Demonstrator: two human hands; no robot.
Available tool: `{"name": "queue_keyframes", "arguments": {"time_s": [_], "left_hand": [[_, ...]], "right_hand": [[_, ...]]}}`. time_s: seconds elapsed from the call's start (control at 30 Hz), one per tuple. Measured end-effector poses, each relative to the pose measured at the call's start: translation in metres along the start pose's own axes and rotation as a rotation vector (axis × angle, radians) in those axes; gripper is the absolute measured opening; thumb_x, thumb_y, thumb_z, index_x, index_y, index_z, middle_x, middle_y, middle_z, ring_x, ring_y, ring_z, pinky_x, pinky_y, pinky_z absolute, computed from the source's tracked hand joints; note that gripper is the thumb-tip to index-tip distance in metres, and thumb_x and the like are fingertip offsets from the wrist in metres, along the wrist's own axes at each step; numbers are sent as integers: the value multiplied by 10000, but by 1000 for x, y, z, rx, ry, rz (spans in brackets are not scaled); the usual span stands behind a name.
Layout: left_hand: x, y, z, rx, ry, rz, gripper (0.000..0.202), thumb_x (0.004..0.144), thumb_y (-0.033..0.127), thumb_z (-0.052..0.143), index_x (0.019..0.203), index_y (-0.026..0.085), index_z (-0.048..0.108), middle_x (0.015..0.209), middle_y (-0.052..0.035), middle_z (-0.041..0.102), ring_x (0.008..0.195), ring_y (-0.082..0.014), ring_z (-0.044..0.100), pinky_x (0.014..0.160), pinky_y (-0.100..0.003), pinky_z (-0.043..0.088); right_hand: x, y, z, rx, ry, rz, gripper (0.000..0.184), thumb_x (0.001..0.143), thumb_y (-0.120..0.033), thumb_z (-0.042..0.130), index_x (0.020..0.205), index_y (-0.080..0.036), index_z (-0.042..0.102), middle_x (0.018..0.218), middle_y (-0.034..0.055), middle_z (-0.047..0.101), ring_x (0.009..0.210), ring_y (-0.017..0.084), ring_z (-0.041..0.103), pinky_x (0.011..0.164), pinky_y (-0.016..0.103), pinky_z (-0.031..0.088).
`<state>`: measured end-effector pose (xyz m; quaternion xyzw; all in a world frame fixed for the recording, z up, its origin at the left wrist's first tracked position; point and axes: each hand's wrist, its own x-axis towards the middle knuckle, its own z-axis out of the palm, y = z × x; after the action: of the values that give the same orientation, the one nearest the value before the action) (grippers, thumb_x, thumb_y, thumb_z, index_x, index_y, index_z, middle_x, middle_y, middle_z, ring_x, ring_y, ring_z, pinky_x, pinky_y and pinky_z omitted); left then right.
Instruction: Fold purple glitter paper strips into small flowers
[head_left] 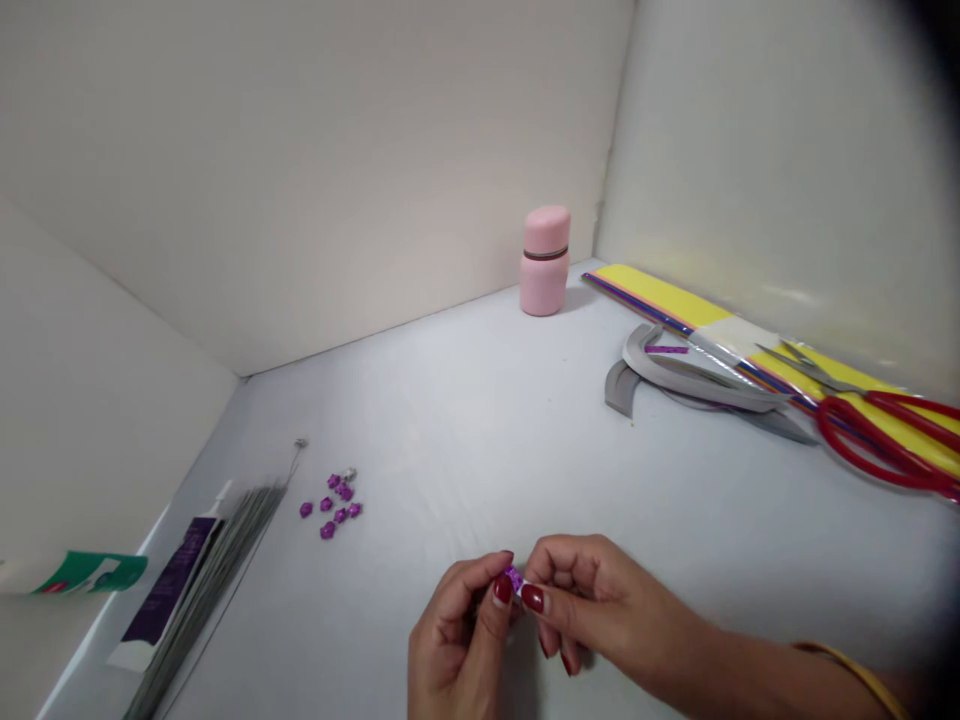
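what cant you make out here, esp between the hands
Head view:
- small purple piece held by the left hand and right hand: fingers hide most of it, shape unclear
- green-and-white packet: left edge cuts it off
- red-handled scissors: right edge cuts off the handles
- purple-labelled tube: print too small to read

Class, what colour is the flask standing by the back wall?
The flask is pale pink with a dark band below its lid, best seen in the head view.

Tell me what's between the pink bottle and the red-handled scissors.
In the head view, curled grey strips lie between the pink bottle and the red-handled scissors, next to a yellow sheet.
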<state>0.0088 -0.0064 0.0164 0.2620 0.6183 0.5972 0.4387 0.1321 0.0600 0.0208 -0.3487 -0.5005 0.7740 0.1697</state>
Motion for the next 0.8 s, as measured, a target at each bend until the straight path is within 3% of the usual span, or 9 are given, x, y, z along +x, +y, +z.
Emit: {"name": "queue_keyframes", "arguments": {"time_s": [0.13, 0.33, 0.47, 0.63, 0.8], "left_hand": [[1, -6, -3, 33, -17, 25, 210, 658, 404, 716, 768, 226, 735, 691, -27, 678, 653, -153, 599, 625, -246, 467], [1, -12, -2, 40, 60, 42, 187, 648, 383, 729, 737, 218, 724, 677, -17, 692, 633, -136, 605, 600, -212, 475], [0, -13, -4, 169, 55, 297, 79, 702, 226, 687, 769, 250, 723, 687, 4, 693, 624, -121, 618, 578, -186, 475], [3, -15, -11, 425, -24, 687, 265, 742, 61, 569, 873, 254, 694, 768, 16, 688, 698, -100, 641, 659, -156, 474], [6, -16, -15, 528, -99, 745, 274, 762, 53, 551, 916, 242, 676, 825, -1, 684, 752, -105, 650, 706, -147, 476]], "right_hand": [[0, -1, -1, 28, -10, 22, 291, 747, -425, 609, 702, -150, 525, 531, -37, 549, 407, 52, 447, 421, 168, 309], [-1, 0, 0, -4, -5, 7, 288, 743, -418, 620, 693, -145, 544, 520, -39, 535, 405, 54, 438, 419, 171, 321], [-1, 3, 2, -31, 27, -17, 252, 749, -378, 617, 681, -140, 570, 527, -37, 531, 419, 54, 437, 427, 173, 333], [-1, 1, 4, -37, 50, -9, 190, 749, -319, 564, 682, -140, 565, 536, -26, 547, 406, 52, 424, 419, 178, 328], [0, -1, 5, -19, 63, -5, 91, 737, -200, 495, 723, -141, 563, 595, -16, 565, 420, 50, 429, 430, 181, 347]]}}
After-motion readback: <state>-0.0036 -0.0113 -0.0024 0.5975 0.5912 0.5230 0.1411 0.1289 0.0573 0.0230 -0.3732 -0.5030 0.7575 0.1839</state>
